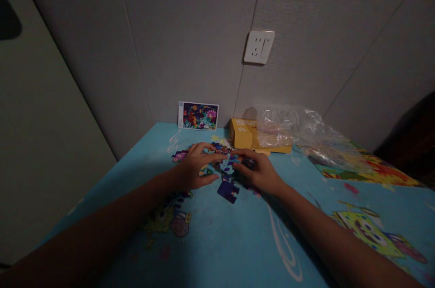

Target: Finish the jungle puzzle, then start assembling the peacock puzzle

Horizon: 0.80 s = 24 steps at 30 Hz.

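Both my hands rest on a small pile of jigsaw pieces (227,164) in the middle of a blue cartoon-print table cover (217,238). My left hand (197,165) lies over the left side of the pile, fingers curled down onto the pieces. My right hand (256,171) covers the right side, fingers bent and pressing pieces. A dark purple piece (228,191) lies loose just in front of the hands. A purple-pink piece (179,156) sits left of my left hand. What the fingers pinch is hidden.
A picture card (198,116) leans against the grey wall. A yellow box (249,136) stands behind the pile, with a crumpled clear plastic bag (299,132) on and beside it. A wall socket (258,46) is above. The table's left edge runs diagonally.
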Available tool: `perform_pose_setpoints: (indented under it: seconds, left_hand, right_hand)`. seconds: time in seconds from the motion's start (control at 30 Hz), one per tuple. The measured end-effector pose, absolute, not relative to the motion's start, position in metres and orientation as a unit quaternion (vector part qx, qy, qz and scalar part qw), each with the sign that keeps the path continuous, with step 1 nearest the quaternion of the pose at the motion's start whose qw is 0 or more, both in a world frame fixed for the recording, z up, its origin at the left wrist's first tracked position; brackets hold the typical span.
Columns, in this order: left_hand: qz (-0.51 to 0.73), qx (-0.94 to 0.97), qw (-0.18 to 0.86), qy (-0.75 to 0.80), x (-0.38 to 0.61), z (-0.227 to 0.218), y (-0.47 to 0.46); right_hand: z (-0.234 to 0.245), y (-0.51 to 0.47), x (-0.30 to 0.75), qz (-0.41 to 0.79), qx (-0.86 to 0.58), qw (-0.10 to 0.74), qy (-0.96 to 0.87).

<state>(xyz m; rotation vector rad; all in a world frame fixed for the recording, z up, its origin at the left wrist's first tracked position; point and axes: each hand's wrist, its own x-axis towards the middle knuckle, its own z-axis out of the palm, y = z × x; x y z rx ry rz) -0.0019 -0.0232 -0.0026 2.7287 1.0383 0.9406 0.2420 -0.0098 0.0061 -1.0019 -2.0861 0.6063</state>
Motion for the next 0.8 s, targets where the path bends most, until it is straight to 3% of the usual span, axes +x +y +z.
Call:
perform_pose_setpoints:
  seconds: [0.1,0.27,0.8]
  left_hand:
    - [0.268,0.865,0.025,0.425,-0.005,-0.002,-0.021]
    - [0.162,0.838,0.042,0.519,-0.01,-0.01,-0.014]
    - [0.276,0.801,0.05,0.53,-0.006,-0.011,-0.01]
  right_hand:
    - [0.005,0.0,0.248,0.174,-0.47,0.376,-0.78]
    - [0.0,0.014,0.258,0.077,-0.548,0.288,-0.782]
    - [-0.008,0.014,0.257,0.051,-0.517,0.274,-0.809]
